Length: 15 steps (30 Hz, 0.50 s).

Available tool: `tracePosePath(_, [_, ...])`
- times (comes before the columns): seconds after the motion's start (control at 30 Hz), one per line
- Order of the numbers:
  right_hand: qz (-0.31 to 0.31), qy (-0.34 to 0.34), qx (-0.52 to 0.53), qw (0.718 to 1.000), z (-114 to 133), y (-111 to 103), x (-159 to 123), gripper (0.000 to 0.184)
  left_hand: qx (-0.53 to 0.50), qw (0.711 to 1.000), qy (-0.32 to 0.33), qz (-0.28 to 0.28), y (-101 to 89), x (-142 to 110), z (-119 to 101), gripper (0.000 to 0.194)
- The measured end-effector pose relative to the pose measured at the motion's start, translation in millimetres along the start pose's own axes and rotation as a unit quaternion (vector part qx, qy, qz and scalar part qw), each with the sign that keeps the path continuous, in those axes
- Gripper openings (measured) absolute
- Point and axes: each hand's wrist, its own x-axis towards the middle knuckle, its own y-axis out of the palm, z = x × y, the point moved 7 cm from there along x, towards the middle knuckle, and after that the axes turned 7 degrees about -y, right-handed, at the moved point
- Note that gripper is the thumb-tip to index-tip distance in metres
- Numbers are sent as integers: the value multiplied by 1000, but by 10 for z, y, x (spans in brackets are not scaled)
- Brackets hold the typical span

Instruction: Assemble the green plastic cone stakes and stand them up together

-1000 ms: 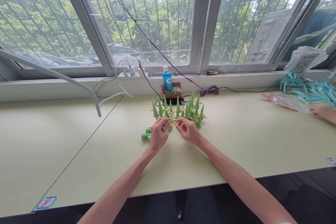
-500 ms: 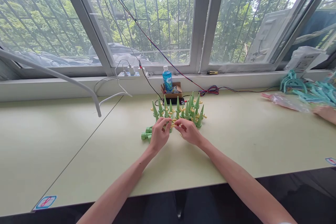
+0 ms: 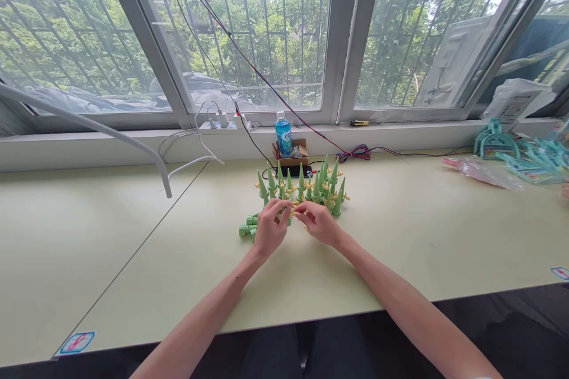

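My left hand (image 3: 268, 230) and my right hand (image 3: 320, 223) meet over the pale green table (image 3: 400, 237), fingertips pinched together on a small yellow part (image 3: 294, 209). The left hand seems to hold a green cone piece too, mostly hidden by its fingers. Just behind the hands stands a cluster of upright green cones with yellow fittings (image 3: 311, 186). Several green pieces lie on their side (image 3: 247, 225) to the left of my left hand.
A blue-labelled bottle (image 3: 283, 136) and a small cardboard box (image 3: 295, 153) stand by the window sill, with cables (image 3: 355, 153) beside them. Teal plastic parts (image 3: 528, 157) and a clear bag (image 3: 484, 173) lie far right. A white tube (image 3: 133, 145) arches over the left side.
My fingertips have shifted slightly on the yellow part. Another person's hand at the far right has drawn back almost out of view.
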Motion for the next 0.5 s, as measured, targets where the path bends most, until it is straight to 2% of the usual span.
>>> tracePosePath(0.2, [0,0,-16,1000,7,1,7,25,1,1000,-3,1,-3,-5,-1,20])
tracePosePath(0.5, [13,8,-31,999,-4,5,8,41,3,1000,7,3,14,-15,-20,20])
